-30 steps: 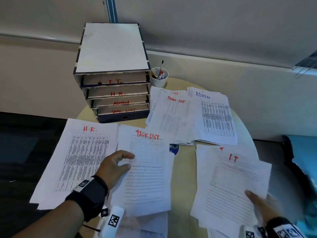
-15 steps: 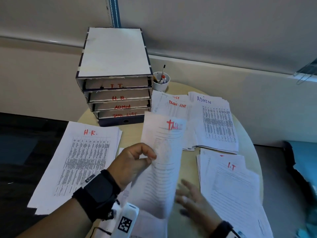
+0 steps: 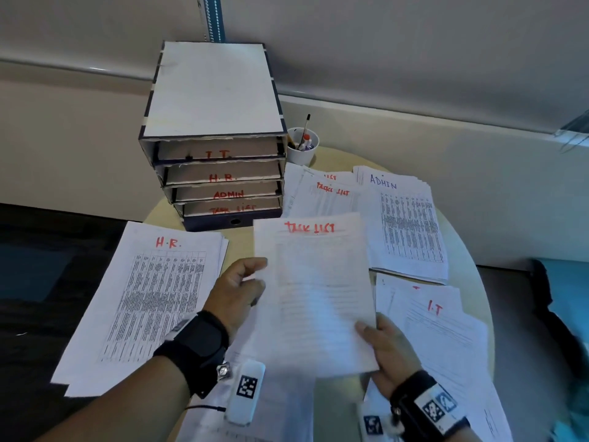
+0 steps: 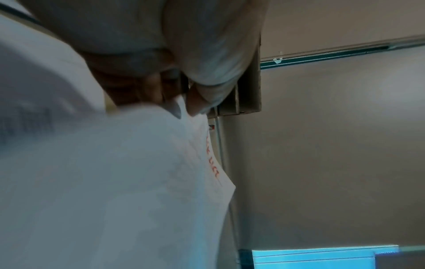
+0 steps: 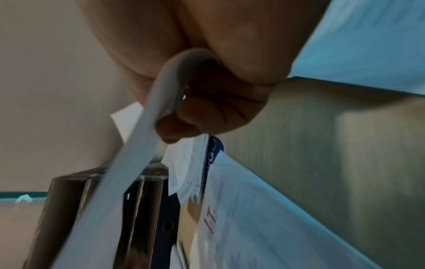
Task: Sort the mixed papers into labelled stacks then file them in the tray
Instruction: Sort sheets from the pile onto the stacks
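A white sheet headed TASK LIST [image 3: 314, 288] in red is held flat above the round table. My left hand [image 3: 247, 283] pinches its left edge, and my right hand [image 3: 381, 341] pinches its lower right corner. The wrist views show the same paper [image 4: 128, 182] [image 5: 128, 163] caught between thumb and fingers. A four-shelf file tray [image 3: 216, 173] at the back left carries the labels I.T., H.R., ADMIN and TASK LIST. An H.R. stack [image 3: 149, 301] lies on the left, an I.T. stack [image 3: 443, 333] on the right, with an ADMIN stack [image 3: 408, 224] and a TASK LIST stack [image 3: 322, 193] behind.
A white cup with pens [image 3: 302, 148] stands right of the tray. More loose sheets [image 3: 274, 406] lie under my wrists at the table's front edge. The beige table [image 3: 462, 250] ends close behind the right stacks, against a wall.
My left hand lifted the TASK LIST sheet off the table and carried it up and right. My right hand left the I.T. stack and took the sheet's lower right corner.
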The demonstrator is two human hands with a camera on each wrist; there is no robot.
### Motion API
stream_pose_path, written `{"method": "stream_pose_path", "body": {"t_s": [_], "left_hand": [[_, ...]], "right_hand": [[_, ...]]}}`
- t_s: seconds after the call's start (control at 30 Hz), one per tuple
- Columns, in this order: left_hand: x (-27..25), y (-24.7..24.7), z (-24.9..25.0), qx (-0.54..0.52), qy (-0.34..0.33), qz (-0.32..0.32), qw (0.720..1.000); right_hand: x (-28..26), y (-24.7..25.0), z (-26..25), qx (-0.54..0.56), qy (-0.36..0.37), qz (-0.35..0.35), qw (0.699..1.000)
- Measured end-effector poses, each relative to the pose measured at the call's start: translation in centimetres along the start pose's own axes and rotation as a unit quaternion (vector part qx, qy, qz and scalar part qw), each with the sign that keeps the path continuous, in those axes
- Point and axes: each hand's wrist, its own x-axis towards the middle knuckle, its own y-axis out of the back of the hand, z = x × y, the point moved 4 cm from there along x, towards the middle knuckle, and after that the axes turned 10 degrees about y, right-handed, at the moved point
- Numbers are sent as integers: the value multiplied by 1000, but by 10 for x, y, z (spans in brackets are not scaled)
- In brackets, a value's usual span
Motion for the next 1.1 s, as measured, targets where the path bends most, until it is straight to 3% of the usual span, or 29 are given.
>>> {"method": "stream_pose_path", "body": {"t_s": [0.07,0.1,0.2,0.27,0.33,0.43,0.57,0.67,0.77,0.83,0.9,1.0,1.1], "left_hand": [[13,15,-17,125,16,74,989],[14,20,-27,239,38,92,966],[5,28,-66,551,99,76,825],[-2,24,-87,633,99,52,766],[-4,22,-99,651,100,58,750],[-1,24,-101,636,129,100,754],[-4,21,-101,601,152,103,778],[-5,21,-100,529,165,103,826],[-8,16,-103,414,137,120,892],[-10,14,-105,305,119,126,936],[-9,17,-106,210,113,121,964],[-15,28,-103,97,124,107,982],[-29,35,-101,-10,127,49,991]], "right_hand": [[20,10,-11,-30,34,69,997],[31,14,-18,-45,47,102,993],[72,25,-37,-149,67,182,970],[97,23,-47,-249,73,190,947],[116,14,-57,-334,83,178,922],[128,-6,-75,-431,97,165,882],[107,-11,-62,-474,95,232,844],[68,-9,9,-529,1,99,843],[18,-14,60,-574,-45,43,817],[1,-21,79,-557,-33,14,830],[-5,-22,85,-533,-21,13,846],[-8,-13,77,-475,-17,59,878],[-12,-1,66,-387,8,85,918]]}}
